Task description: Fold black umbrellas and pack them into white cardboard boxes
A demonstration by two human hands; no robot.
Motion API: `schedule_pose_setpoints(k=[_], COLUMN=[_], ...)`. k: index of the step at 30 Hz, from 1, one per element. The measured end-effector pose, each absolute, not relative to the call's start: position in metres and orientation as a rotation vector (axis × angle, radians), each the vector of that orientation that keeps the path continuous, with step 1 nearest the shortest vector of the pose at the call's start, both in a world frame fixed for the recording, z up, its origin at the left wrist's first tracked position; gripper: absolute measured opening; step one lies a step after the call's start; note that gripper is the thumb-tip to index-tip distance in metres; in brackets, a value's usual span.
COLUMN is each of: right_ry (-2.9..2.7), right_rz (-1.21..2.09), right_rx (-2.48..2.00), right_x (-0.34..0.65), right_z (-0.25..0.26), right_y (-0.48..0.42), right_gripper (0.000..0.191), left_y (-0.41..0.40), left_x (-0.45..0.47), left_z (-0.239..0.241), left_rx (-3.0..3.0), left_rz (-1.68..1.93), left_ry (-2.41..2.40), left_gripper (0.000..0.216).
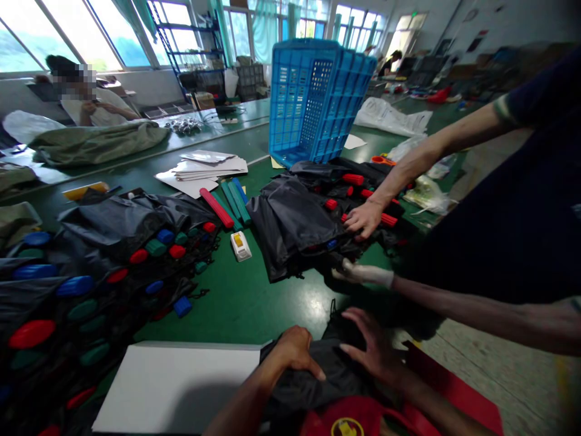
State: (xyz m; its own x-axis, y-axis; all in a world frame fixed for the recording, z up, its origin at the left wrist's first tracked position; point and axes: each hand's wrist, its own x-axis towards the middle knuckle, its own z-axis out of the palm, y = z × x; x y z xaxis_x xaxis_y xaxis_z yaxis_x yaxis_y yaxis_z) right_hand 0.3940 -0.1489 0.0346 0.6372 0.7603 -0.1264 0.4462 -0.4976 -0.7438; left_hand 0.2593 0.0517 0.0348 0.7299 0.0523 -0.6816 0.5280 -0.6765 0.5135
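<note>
My left hand (294, 352) is curled with the thumb pressed onto a black fabric bag (318, 378) at the table's near edge. My right hand (373, 345) lies on the same bag with fingers spread. A red piece with a yellow emblem (347, 424) sits just below the bag. A co-worker at the right has one hand (364, 218) on a heap of black bags with red handles (299, 218), and the other hand (361, 272) reaches in below it.
A white board (177, 384) lies at the near left. Black bags with red, blue and green handles (104, 260) cover the left. A blue crate (318, 100), papers (209, 166), coloured bars (229, 206) and a small white-yellow device (240, 245) sit on the green table (245, 297). Another person sits far left.
</note>
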Motion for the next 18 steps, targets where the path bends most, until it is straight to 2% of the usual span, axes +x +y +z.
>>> schedule_pose_setpoints(k=[2, 5, 9, 11, 15, 18], right_ry=[-1.109, -0.953, -0.753, -0.713, -0.576, -0.416], right_rz=[0.968, 1.467, 1.551, 1.574, 1.604, 1.563], right_rx=[-1.967, -1.75, -1.748, -1.696, -1.619, -1.636], right_x=[0.399, 0.405, 0.407, 0.406, 0.402, 0.397], right_z=[0.043, 0.04, 0.027, 0.026, 0.033, 0.035], right_y=[-0.146, -0.143, -0.14, -0.137, -0.135, -0.136], right_gripper=[0.065, 0.071, 0.064, 0.056, 0.048, 0.048], left_y=[0.052, 0.05, 0.042, 0.043, 0.081, 0.133], left_x=[0.257, 0.254, 0.25, 0.24, 0.18, 0.093], left_z=[0.035, 0.039, 0.045, 0.048, 0.053, 0.047], left_rx=[2.213, 2.219, 2.24, 2.264, 2.308, 2.267], left_rz=[-0.816, -0.814, -0.737, -0.498, 0.398, 0.833], left_ry=[0.428, 0.429, 0.467, 0.511, 0.815, 1.464], left_gripper=[0.07, 0.07, 0.068, 0.062, 0.04, 0.054])
